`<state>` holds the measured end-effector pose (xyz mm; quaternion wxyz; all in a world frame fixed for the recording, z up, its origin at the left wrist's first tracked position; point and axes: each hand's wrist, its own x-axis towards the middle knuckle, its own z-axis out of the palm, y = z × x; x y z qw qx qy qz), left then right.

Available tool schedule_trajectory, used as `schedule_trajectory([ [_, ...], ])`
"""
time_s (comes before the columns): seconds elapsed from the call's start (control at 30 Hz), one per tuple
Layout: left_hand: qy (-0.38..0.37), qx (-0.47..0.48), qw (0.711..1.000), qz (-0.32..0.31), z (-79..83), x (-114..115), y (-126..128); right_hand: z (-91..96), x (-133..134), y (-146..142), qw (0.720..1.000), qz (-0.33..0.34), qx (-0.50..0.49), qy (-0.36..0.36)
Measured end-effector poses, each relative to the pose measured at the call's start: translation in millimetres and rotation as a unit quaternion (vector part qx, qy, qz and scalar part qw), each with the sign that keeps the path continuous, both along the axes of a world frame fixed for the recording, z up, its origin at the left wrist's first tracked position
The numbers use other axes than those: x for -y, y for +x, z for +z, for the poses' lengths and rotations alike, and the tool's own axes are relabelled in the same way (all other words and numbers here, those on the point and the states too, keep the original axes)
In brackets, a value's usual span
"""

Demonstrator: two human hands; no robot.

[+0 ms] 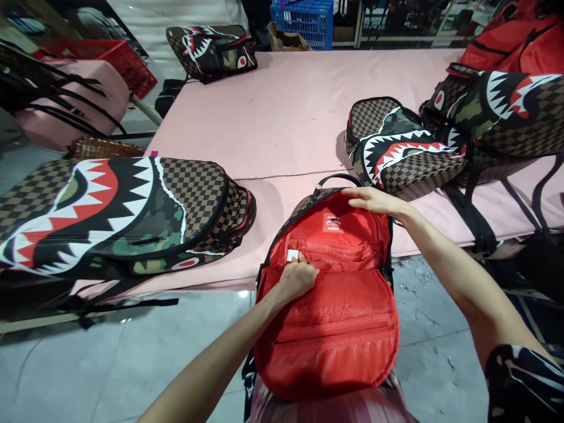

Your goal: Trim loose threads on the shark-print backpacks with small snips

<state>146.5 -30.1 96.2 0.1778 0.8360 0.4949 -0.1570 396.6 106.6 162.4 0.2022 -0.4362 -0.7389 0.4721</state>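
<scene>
An unzipped backpack (328, 352) with a bright red lining stands before me, its front panel folded down toward my lap. My left hand (299, 279) is closed in a fist inside it, close to a small white tag (292, 255); what the fingers hold is hidden. At the top of the opening, my right hand (374, 200) grips the backpack's rim, near the black carry handle (337, 178). A printed patch (333, 223) shows on the inner back wall, above an inside pocket.
A checkered shark-mouth backpack (189, 194) lies left on the pink-covered table (282, 117). Similar ones lie right (405, 147), far right (529, 111) and at the far left corner (215, 53). Behind stand a blue crate (308, 23) and a red crate (118, 64).
</scene>
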Motion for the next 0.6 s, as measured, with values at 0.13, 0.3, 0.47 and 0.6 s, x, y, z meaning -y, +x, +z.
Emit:
schedule_trajectory([
  [0.13,-0.024,-0.012,1.0,-0.002,0.4,-1.6,0.4,-8.6,39.6,67.1,0.98,-0.169,-0.076,0.07],
  [0.3,-0.06,-0.035,0.998,0.009,5.7,-11.3,5.2,-81.8,81.5,130.2,0.915,-0.313,0.242,0.076],
  [0.47,-0.095,-0.053,0.993,0.04,11.0,-14.3,9.9,-139.6,95.9,118.7,0.889,-0.365,0.266,0.074],
  [0.6,-0.106,-0.044,0.991,0.071,10.8,-10.4,8.8,-148.3,95.6,123.7,0.89,-0.406,0.204,0.029],
])
